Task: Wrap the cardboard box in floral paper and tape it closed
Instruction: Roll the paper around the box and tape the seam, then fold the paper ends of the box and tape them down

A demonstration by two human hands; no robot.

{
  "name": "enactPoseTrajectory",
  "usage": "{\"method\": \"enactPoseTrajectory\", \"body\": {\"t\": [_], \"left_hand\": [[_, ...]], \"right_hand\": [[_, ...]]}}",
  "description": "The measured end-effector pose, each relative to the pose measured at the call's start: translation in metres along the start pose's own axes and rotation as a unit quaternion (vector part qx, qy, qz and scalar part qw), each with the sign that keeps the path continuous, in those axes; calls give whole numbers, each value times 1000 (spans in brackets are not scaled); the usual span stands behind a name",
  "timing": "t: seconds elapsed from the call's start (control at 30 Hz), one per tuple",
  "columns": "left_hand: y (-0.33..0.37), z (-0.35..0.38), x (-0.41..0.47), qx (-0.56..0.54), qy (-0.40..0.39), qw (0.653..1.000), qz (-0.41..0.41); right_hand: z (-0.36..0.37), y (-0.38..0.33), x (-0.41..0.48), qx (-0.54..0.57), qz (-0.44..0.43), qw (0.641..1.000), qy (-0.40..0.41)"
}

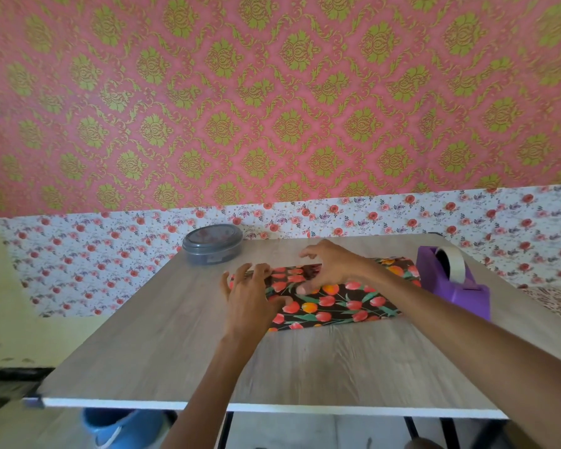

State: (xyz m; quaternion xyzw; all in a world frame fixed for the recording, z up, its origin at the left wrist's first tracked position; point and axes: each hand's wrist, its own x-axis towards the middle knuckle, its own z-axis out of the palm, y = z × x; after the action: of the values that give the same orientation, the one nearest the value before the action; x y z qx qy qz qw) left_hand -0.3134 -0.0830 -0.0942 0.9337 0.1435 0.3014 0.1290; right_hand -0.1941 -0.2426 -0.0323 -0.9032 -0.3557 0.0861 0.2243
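Both hands sit on the floral-wrapped box (337, 304), fingers apart: left hand (250, 298) flat over its left end, right hand (332, 264) arched above, thumb pressing its top.

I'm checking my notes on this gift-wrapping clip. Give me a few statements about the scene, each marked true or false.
1. Both the left hand and the right hand rest on the floral-wrapped box. True.
2. The tape dispenser is red and stands left of the box. False: it is purple and stands to the right.
3. A grey lidded container sits near the table's far left corner. True.
4. The right hand grips the tape dispenser. False: it lies on the box, and nothing touches the dispenser.
5. A blue bucket shows beneath the table. True.
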Motion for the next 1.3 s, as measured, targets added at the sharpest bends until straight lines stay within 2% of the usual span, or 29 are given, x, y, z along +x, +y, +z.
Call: {"method": "enactPoseTrajectory", "body": {"t": [0.07, 0.23, 0.27, 0.33, 0.4, 0.43, 0.47, 0.53, 0.6, 0.67, 0.73, 0.8, 0.9, 1.03, 1.13, 1.3], "left_hand": [[-1, 0, -1, -35, 4, 999, -22], [-8, -3, 3, -242, -32, 959, -142], [-6, -4, 2, -230, -15, 963, -137], [3, -6, -3, -134, 79, 984, -88], [14, -13, -4, -34, 181, 982, -38], [19, -15, -4, -20, 216, 976, -29], [22, -17, -2, -35, 240, 970, -25], [30, -22, 0, -158, 246, 955, -41], [40, -24, 1, -316, 206, 920, -104], [50, -26, 7, -450, 139, 864, -179], [62, -31, 16, -554, 51, 807, -197], [72, -35, 26, -625, -6, 760, -177], [78, -32, 38, -652, 9, 743, -150], [74, -19, 40, -638, 21, 757, -139], [74, -12, 34, -633, 23, 762, -134], [87, -6, 32, -656, 15, 746, -114]], "right_hand": [[0, 0, 0, -78, -14, 996, -31], [7, -5, -3, -132, -26, 991, 11], [7, -6, -5, -131, -21, 991, 19], [6, -8, -7, -146, -20, 987, 58], [4, -12, -9, -175, -30, 976, 125], [3, -13, -9, -174, -30, 971, 162], [1, -13, -9, -163, -28, 965, 201], [0, -13, -11, -132, -22, 952, 275], [5, -11, -12, -94, -18, 939, 329], [13, -10, -14, -64, -27, 924, 376], [18, -9, -16, -45, -36, 911, 408], [20, -8, -17, -32, -48, 905, 421], [18, -5, -24, 21, -84, 908, 409], [-3, 1, -36, 191, -36, 943, 271], [-24, 8, -47, 336, -32, 923, 187], [-38, 11, -64, 411, -17, 895, 172]]}}
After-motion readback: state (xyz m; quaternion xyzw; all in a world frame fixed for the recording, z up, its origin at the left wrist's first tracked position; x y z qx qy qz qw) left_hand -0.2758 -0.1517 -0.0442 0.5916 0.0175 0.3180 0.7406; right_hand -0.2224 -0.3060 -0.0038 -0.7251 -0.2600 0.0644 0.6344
